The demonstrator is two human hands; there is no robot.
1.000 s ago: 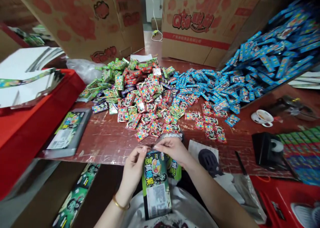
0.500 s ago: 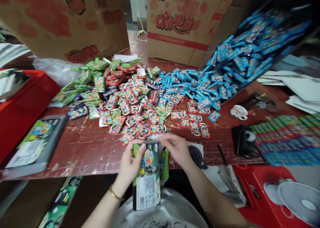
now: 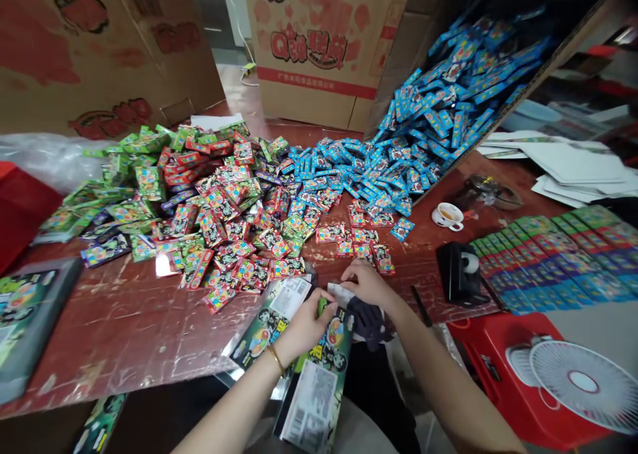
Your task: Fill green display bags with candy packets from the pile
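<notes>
My left hand [image 3: 310, 324] is closed on the top edge of a green-and-black printed packaging bag [image 3: 312, 401], which hangs over my lap with its white barcode panel facing up. Under my left forearm, a second printed packaging bag [image 3: 262, 331] lies slanted on the table edge. My right hand [image 3: 367, 284] has its fingers curled together just right of the left hand, over a small white slip [image 3: 339, 294]. What those fingertips grip is hidden. Dark bunched cloth [image 3: 367, 321] lies beneath the right wrist.
Small candy packets [image 3: 234, 208] are heaped ahead; blue packets [image 3: 438, 121] spill from a tilted carton. At right are a cup [image 3: 447, 216], a tape dispenser [image 3: 461, 274], rows of packets [image 3: 553, 261], and a fan [image 3: 583, 381] on a red stool [image 3: 503, 381]. Bags are stacked left [image 3: 30, 321].
The view has swung to the right. A printed bag now lies on the table edge under my left forearm, and the left hand grips a bag lower and further right.
</notes>
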